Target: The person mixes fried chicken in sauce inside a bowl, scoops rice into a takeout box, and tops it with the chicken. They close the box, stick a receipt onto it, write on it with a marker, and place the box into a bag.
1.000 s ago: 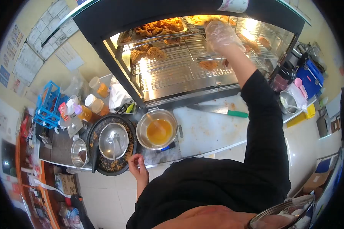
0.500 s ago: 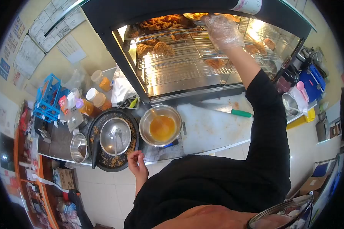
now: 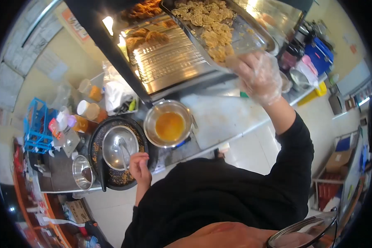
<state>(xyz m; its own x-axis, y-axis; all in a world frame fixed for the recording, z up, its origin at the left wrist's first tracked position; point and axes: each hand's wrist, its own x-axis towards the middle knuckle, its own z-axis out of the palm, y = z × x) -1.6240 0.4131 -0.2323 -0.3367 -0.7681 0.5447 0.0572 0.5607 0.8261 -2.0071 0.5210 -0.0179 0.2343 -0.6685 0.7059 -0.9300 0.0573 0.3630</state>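
My right hand [image 3: 258, 76], in a clear plastic glove, grips the near edge of a metal tray [image 3: 249, 44]. Pale, crumbly food pieces [image 3: 213, 25] lie mostly over the tray's left and middle part. The tray is at the front of a lit display warmer [image 3: 153, 93] and covers part of its racks. Bare and loosely curled, my left hand [image 3: 140, 168] holds nothing visible. It hovers beside a steel bowl [image 3: 111, 144] with a fork [image 3: 123, 149] in it, which sits in a black round pan [image 3: 97, 140].
A steel bowl of orange-yellow liquid [image 3: 169, 126] stands beside a white cutting board [image 3: 211, 113]. Fried pieces [image 3: 146, 39] lie inside the warmer at left. Lidded containers [image 3: 91, 110] and a blue rack [image 3: 37, 124] crowd the counter's left end. A blue box [image 3: 318, 53] stands at right.
My right hand has come out of the warmer toward me, bringing the metal tray of food out with it. My left hand stays near the bowl. The view has shifted.
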